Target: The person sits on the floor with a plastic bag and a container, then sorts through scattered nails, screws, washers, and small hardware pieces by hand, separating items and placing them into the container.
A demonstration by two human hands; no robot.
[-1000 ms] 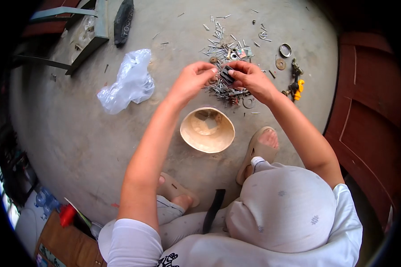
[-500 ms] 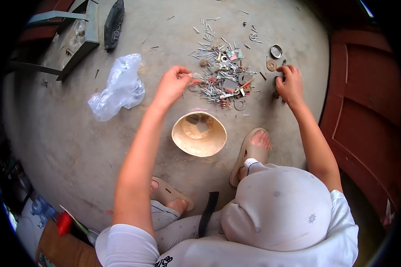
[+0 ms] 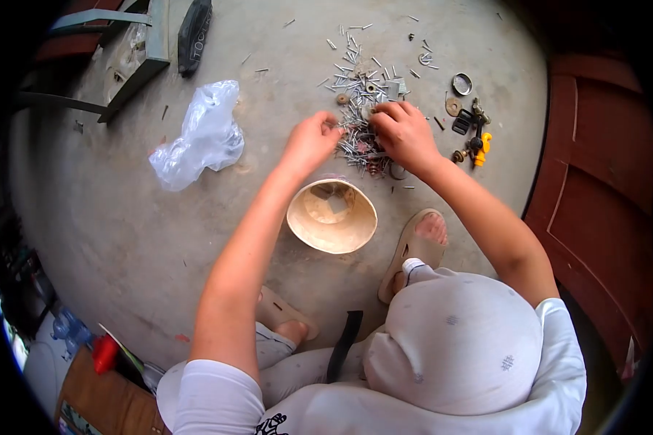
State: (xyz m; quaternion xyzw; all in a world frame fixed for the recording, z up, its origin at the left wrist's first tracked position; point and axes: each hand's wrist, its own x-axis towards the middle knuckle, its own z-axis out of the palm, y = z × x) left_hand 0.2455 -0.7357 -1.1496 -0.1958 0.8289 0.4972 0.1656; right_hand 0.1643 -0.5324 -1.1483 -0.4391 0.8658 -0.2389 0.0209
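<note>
A heap of nails and small hardware lies on the concrete floor. At its left edge is my left hand, closed, with thumb and fingertips drawn together; anything between them is too small to make out. My right hand reaches over the heap's right side, its fingers curled down among the pieces and its fingertips hidden. Just below the heap stands a cream bucket with a few flat pieces inside. Right of the heap lie a metal ring, a rusty washer, a black buckle and a yellow-handled fitting.
A crumpled clear plastic bag lies to the left. Behind it are a black pouch and a metal frame. A red-brown wooden panel stands along the right. My sandalled feet flank the bucket.
My right hand has moved left from the small parts onto the heap, uncovering the buckle and the yellow-handled fitting. My left hand has moved slightly right, closer to the nails.
</note>
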